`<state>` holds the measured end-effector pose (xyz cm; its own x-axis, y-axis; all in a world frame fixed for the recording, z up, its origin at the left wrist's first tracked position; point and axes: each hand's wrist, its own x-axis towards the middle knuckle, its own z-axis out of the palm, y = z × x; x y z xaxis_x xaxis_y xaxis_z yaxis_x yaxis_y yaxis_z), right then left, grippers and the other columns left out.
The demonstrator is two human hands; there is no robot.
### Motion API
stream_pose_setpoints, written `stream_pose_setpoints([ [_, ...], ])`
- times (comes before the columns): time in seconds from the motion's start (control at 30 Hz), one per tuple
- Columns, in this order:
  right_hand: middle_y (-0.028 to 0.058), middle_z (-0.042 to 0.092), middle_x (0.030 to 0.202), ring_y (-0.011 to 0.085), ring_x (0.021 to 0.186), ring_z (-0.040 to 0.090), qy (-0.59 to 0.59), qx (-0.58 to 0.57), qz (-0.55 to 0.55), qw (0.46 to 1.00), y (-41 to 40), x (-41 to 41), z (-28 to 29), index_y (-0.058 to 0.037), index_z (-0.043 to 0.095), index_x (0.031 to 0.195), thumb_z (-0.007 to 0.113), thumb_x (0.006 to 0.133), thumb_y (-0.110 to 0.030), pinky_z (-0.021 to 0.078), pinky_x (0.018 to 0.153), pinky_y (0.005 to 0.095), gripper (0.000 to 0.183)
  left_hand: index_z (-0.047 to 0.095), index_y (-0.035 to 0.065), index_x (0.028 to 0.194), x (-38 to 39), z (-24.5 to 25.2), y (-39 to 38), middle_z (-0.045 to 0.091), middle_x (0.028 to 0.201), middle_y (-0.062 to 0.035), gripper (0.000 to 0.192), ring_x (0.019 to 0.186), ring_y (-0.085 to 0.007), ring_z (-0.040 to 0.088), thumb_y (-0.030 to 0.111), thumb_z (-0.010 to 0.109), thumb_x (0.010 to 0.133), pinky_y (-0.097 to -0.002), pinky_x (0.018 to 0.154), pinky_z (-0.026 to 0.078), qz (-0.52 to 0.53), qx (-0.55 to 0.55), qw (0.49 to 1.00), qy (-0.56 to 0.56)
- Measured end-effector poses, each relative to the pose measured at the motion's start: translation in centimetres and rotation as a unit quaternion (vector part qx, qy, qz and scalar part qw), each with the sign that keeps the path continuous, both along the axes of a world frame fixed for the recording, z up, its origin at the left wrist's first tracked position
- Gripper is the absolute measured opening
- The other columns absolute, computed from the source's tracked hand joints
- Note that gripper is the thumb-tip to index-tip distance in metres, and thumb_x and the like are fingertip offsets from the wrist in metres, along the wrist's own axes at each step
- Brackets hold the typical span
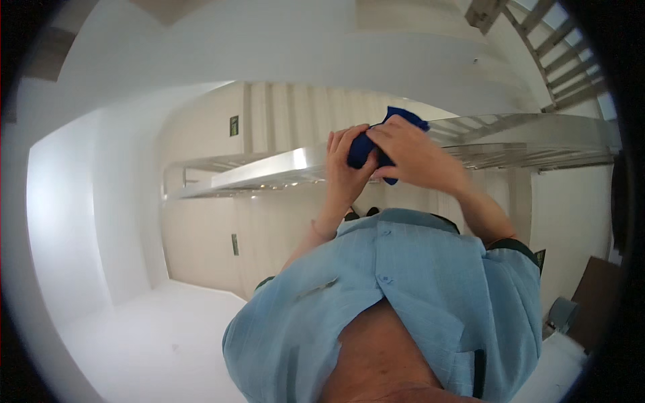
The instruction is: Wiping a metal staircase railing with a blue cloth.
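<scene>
A dark blue cloth [359, 151] is bunched between my two hands, in line with a shiny metal handrail [267, 170]. My left hand [345, 161] grips the cloth from the left, its thumb and fingers curled about it. From the right, my right hand [418, 155] holds another part of the same cloth, with a corner sticking out above its fingers and some hanging below. Hands and cloth hide the rail's middle stretch. Whether the cloth is wrapped around the rail or only held over it, I cannot tell.
Beige stair steps [297, 116] lie beyond the rail. Small dark green signs mark the landing floor [201, 226]. White walls [136, 342] close in at left. A slatted railing [559, 60] runs at upper right; a brown board [597, 302] stands at lower right.
</scene>
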<state>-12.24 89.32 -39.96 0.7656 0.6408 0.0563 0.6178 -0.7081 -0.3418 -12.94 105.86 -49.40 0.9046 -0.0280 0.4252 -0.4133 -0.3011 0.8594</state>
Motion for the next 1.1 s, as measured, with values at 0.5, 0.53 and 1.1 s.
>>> stream_pose_setpoints([
  [0.5,0.015,0.063,0.108,0.0296,0.101,0.061,-0.076,-0.113,-0.039,0.99,-1.1,0.6,-2.2,0.0032,0.055,0.124,0.077,0.078,-0.025,0.046,0.093,0.0396,0.058,0.068,0.0108,0.106,2.6,-6.1,6.4,0.07,0.1,-0.0105,0.034,0.095,-0.032,0.063,0.011,0.071,0.072,-0.0424,0.095,0.044,0.186,0.117,0.976,-0.008],
  [0.53,0.015,0.063,0.108,0.0296,0.101,0.061,-0.074,-0.113,-0.027,0.99,-1.0,0.7,-2.1,0.0032,0.055,0.124,0.077,0.078,-0.025,0.046,0.093,0.0396,0.058,0.067,0.0102,0.106,2.2,-4.2,3.6,0.069,0.101,-0.0106,0.034,0.097,-0.0312,0.063,0.017,0.072,0.074,-0.0432,0.096,0.043,0.16,0.125,0.979,-0.012],
  [1.1,0.0116,0.063,0.107,0.0252,0.102,0.061,-0.104,-0.103,-0.039,0.988,-1.8,0.6,-2.6,0.0003,0.057,0.127,0.076,0.08,-0.029,0.0467,0.092,0.0373,0.059,0.065,0.0085,0.105,3.2,-15.1,18.1,0.067,0.1,-0.0114,0.021,0.103,-0.0307,0.06,0.013,0.066,0.085,-0.0462,0.097,0.038,0.343,0.154,0.926,0.021],
])
